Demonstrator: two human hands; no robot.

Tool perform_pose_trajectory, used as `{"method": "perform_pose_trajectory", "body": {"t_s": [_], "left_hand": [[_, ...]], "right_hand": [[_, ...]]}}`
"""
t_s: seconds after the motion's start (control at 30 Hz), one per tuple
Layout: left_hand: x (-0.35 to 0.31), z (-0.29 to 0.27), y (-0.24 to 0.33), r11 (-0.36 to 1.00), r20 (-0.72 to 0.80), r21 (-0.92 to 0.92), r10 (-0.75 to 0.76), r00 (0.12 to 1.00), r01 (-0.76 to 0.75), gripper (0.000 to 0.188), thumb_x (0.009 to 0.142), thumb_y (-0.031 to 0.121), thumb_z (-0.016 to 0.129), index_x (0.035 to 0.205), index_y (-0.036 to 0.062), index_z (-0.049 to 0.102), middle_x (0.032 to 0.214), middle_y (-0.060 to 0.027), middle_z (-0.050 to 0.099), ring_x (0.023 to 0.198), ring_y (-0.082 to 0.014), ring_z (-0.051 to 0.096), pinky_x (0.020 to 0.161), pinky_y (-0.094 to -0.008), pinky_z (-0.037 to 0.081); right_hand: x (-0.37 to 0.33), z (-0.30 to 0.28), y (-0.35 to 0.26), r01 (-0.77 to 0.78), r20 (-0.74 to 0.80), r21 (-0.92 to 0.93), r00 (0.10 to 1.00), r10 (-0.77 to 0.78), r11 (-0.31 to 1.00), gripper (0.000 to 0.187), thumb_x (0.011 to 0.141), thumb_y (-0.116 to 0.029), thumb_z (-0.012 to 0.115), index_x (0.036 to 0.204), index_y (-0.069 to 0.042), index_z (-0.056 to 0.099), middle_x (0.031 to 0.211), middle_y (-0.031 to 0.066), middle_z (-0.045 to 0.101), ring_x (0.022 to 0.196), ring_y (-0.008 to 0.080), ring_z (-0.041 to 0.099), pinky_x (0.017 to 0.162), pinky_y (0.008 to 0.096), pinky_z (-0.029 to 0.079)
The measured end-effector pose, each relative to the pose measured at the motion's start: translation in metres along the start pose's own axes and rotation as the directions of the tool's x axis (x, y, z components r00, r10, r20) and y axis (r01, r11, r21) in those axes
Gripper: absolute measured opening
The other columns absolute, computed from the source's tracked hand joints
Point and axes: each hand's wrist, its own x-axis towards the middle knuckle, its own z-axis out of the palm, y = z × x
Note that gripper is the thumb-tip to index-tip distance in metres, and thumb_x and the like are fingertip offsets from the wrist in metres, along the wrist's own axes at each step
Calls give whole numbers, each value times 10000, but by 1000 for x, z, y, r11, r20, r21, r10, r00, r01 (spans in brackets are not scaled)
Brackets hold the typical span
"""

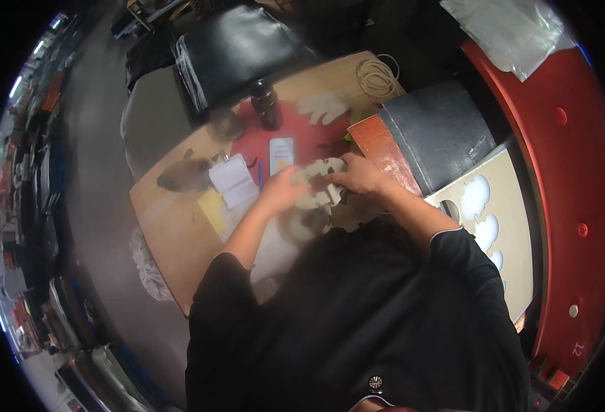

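Observation:
My right hand is closed on the edge of a pale, flat cut-out piece with notches and a scalloped outline. Several such pieces seem to lie stacked or overlapping there, but I cannot tell how they join. On their left side is my left hand, its fingers blurred and partly hidden against the pieces. Below the hands, close to my body, sits another pale rounded form, also blurred. Just beyond the hands, a light rectangular phone-like object lies on a red patch beside a blue pen.
A white notepad, black bottle, white gloves and coiled cord lie on the wooden table. Rightward are brown and black sheets, a pale panel with cut-out holes and a red structure.

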Motion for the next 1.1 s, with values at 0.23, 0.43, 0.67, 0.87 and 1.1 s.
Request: {"method": "perform_pose_trajectory", "body": {"t_s": [0.23, 0.43, 0.67, 0.87, 1.1], "left_hand": [[-52, 51, -45, 971, -155, 221, -59, 986, 92, 427, 837, 175, 603, 1208, -34, 573, 964, -263, 674, 916, -406, 655, 814, -445, 520], [-73, 88, -59, 991, -323, 21, -122, 939, 136, 443, 848, 161, 572, 1229, -65, 543, 1083, -309, 632, 1018, -450, 612, 904, -482, 478], [-67, 104, -82, 965, -426, 158, -124, 896, 209, 439, 870, 203, 590, 1215, -64, 541, 1093, -313, 621, 1041, -451, 596, 912, -487, 468], [-69, 90, -72, 934, -284, 140, -280, 917, 329, 505, 863, 319, 658, 1162, -79, 570, 1065, -323, 636, 1025, -471, 606, 907, -497, 473], [-61, 67, -43, 971, -57, 152, -179, 982, 186, 597, 818, 345, 733, 1221, -65, 571, 1098, -288, 643, 1050, -482, 593, 918, -484, 475]], "right_hand": [[1, 69, 52, -24, 183, 172, 983, -8, 985, 735, 815, -456, 712, 1298, 67, 529, 1158, 239, 656, 1087, 320, 636, 921, 386, 490], [18, 79, 71, -377, 417, 556, 898, 144, 741, 540, 915, -342, 623, 1307, 19, 539, 1237, 160, 589, 1061, 251, 582, 922, 331, 458], [5, 63, 52, -197, 283, 492, 957, 58, 848, 690, 920, -364, 638, 1418, 56, 412, 1349, 188, 531, 1174, 246, 546, 971, 335, 450], [-38, 16, 41, -102, 198, 708, 978, -58, 698, 626, 950, -304, 642, 1432, 19, 406, 1322, 112, 552, 1094, 168, 569, 932, 287, 471], [-153, -21, 87, 97, -57, 907, 992, -108, 409, 422, 994, -140, 569, 1384, -16, 465, 1264, 101, 599, 1121, 167, 591, 962, 311, 482]]}}
